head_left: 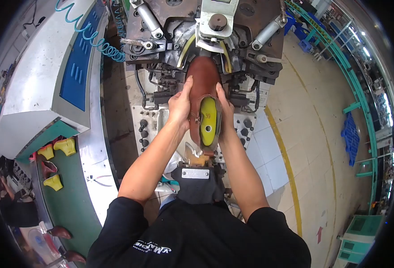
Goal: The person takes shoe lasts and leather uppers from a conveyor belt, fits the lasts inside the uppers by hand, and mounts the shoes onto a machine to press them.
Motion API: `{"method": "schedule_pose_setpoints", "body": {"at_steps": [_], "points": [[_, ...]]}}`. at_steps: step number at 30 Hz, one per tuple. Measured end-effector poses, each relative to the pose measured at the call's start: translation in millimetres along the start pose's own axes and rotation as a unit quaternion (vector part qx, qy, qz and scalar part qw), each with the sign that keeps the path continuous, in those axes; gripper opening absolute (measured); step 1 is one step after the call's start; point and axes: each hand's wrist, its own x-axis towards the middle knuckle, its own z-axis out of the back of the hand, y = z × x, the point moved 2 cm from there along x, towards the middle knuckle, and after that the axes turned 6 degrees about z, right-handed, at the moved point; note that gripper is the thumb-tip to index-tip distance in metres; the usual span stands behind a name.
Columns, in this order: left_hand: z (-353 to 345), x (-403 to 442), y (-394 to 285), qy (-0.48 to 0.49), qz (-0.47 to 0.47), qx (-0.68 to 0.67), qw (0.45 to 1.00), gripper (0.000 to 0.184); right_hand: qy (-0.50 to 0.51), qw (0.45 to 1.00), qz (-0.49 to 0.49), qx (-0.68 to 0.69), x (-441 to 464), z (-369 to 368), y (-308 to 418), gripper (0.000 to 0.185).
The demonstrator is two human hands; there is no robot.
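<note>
A brown leather shoe upper [203,73] sits over a yellow-green shoe last [209,117] marked 39, its toe pointing away from me into a metal shoe-lasting machine [179,33]. My left hand [180,105] grips the upper's left side, thumb laid along the leather. Around the right side wraps my right hand [226,105], its thumb also on the leather; its other fingers are mostly hidden. The toe lies at the machine's curved yellow-edged jaws [227,56], below a metal head with a round knob [218,21]. Under the heel end is a padded black support [200,183].
On the left, a green conveyor belt [74,196] carries yellow lasts [65,146] and brown uppers. Pliers [99,180] lie on its metal edge. A grey-white machine housing [36,58] stands at upper left with a coiled teal hose [103,47]. Green racking [362,107] runs along the right.
</note>
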Motion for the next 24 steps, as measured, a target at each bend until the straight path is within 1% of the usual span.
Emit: {"method": "schedule_pose_setpoints", "body": {"at_steps": [2, 5, 7, 11, 13, 16, 17, 18, 19, 20, 23, 24], "points": [[-2, 2, -2, 0.000, 0.000, -0.002, 1.000, 0.061, 0.003, 1.000, 0.023, 0.002, 2, 1, -2, 0.055], [3, 3, 3, -0.001, -0.005, -0.005, 1.000, 0.062, -0.006, 1.000, 0.009, 0.007, -2, 0, -1, 0.054], [5, 3, 5, 0.011, -0.017, -0.012, 1.000, 0.063, -0.011, 0.999, 0.024, 0.018, 0, 1, -5, 0.055], [10, 5, 11, -0.006, -0.013, 0.008, 1.000, 0.068, -0.008, 0.998, 0.046, 0.034, 5, 8, -13, 0.056], [11, 2, 15, 0.002, -0.002, 0.010, 1.000, 0.071, -0.020, 0.998, 0.025, 0.049, 3, 12, -17, 0.055], [24, 5, 25, 0.075, 0.022, -0.016, 0.997, 0.066, -0.023, 0.998, 0.016, 0.062, -1, 23, -22, 0.052], [31, 5, 26, 0.077, 0.022, 0.006, 0.997, 0.062, -0.023, 0.997, 0.015, 0.066, -3, 26, -26, 0.051], [37, 1, 25, 0.078, 0.022, 0.027, 0.996, 0.059, -0.042, 0.997, 0.037, 0.055, -4, 30, -30, 0.043], [42, 0, 25, 0.079, 0.022, 0.048, 0.995, 0.055, -0.045, 0.996, 0.056, 0.044, -5, 34, -33, 0.041], [47, 3, 27, 0.071, 0.016, 0.027, 0.997, 0.043, -0.048, 0.996, 0.075, 0.032, -6, 38, -36, 0.039], [60, 10, 33, 0.099, -0.009, -0.003, 0.995, 0.036, -0.078, 0.989, 0.125, -0.030, -12, 40, -38, 0.033], [60, 13, 37, 0.106, 0.005, -0.042, 0.993, 0.031, -0.091, 0.984, 0.141, -0.055, -12, 41, -38, 0.032]]}}
